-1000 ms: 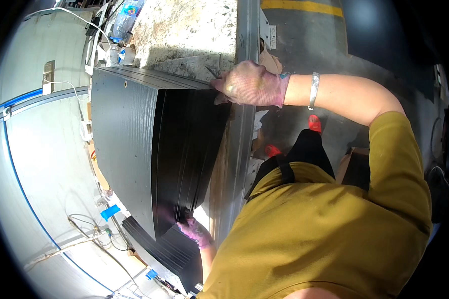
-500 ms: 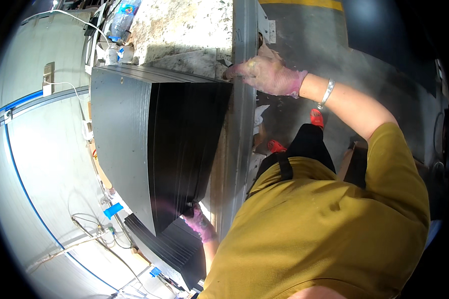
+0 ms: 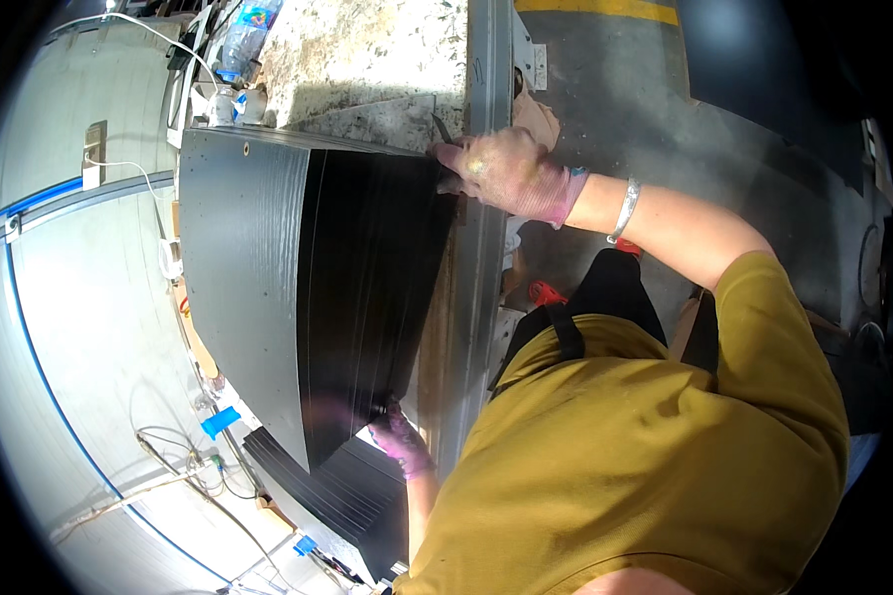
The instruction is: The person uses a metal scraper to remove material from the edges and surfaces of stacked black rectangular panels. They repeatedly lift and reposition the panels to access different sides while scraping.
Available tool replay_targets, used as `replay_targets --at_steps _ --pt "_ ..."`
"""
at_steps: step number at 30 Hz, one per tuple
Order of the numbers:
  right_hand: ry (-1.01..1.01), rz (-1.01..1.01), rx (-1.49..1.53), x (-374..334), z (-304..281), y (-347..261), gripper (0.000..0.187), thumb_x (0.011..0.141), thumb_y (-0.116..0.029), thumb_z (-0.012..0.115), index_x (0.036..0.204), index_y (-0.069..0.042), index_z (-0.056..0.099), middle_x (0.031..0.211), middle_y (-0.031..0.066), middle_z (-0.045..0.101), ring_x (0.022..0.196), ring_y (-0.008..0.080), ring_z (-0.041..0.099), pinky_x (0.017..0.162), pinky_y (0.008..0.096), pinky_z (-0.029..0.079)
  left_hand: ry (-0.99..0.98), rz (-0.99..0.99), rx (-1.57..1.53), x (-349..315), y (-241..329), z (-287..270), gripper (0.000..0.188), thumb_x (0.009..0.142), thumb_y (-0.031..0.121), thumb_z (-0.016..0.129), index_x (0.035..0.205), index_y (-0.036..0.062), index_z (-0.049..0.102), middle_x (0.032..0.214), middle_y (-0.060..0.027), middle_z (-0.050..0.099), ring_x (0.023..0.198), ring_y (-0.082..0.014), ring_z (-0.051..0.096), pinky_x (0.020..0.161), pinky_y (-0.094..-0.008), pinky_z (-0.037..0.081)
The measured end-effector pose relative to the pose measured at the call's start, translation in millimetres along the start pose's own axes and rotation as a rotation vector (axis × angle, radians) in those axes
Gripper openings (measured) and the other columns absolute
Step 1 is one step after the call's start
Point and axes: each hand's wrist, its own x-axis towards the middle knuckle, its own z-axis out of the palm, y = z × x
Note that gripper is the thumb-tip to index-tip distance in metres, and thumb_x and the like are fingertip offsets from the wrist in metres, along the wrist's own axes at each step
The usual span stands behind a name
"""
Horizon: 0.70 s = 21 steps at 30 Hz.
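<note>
Black sheets (image 3: 308,288) stacked on bench (image 3: 367,59); right hand (image 3: 511,174) at 1 o'clock, fingers curled gripping top corner; left hand (image 3: 402,441) at 6 o'clock, fingers pinching bottom corner

A: Right hand (image 3: 506,174) moved?
B: Yep, slid along top edge of dark sheet stack (image 3: 308,288), now lower at the corner. Left hand (image 3: 402,441) shifted down slightly.

From here my yellow-shirted shoulder (image 3: 655,466) hides most of my left forearm below the left hand (image 3: 404,443). The fingertips of my gloved right hand (image 3: 506,174) vanish behind the stack of thin black sheets (image 3: 308,288). The clear plastic bottle (image 3: 248,30) is cut off at the top edge.
</note>
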Motion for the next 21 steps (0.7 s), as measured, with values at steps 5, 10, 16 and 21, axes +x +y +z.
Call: replay_targets --at_steps 5,10,16,21 --pt "0.011 -0.076 -0.030 0.9 -3.8 2.6 0.025 0.084 -0.024 0.059 0.098 -0.003 0.057 0.070 0.0115 0.060 0.065 0.0287 0.063 0.050 0.0381 0.050 0.041 0.030 0.056 -2.1 -8.8 3.6 0.046 0.085 0.033 0.061 0.112 -0.0033 0.056 0.101 -0.0146 0.062 0.091 -0.0274 0.057 0.083 -0.0377 0.044" --pt "-0.016 -0.054 -0.046 1.7 -2.8 2.2 0.026 0.086 -0.025 0.056 0.102 -0.004 0.058 0.074 0.0111 0.061 0.066 0.0282 0.063 0.052 0.0385 0.050 0.067 0.083 0.062 -1.5 -1.9 7.3 0.043 0.086 0.028 0.061 0.115 -0.0033 0.055 0.104 -0.0164 0.062 0.090 -0.0295 0.058 0.082 -0.0386 0.045" --pt "0.120 -0.101 0.086 -10.9 2.5 17.6 0.030 0.089 -0.024 0.052 0.113 -0.006 0.054 0.078 0.0103 0.061 0.068 0.0288 0.062 0.057 0.0388 0.051 -0.214 0.057 -0.050 5.1 -17.7 -19.9 0.043 0.087 0.025 0.060 0.120 -0.0015 0.052 0.110 -0.0146 0.060 0.097 -0.0252 0.057 0.087 -0.0360 0.044" --pt "0.014 0.259 0.435 -47.9 -11.5 27.4 0.036 0.090 -0.017 0.049 0.126 -0.017 0.050 0.073 0.0109 0.060 0.067 0.0275 0.061 0.060 0.0375 0.050 -1.207 -0.348 0.120 6.9 54.9 -133.9 0.046 0.086 0.022 0.059 0.125 -0.0009 0.052 0.120 -0.0132 0.059 0.110 -0.0232 0.055 0.092 -0.0333 0.043"
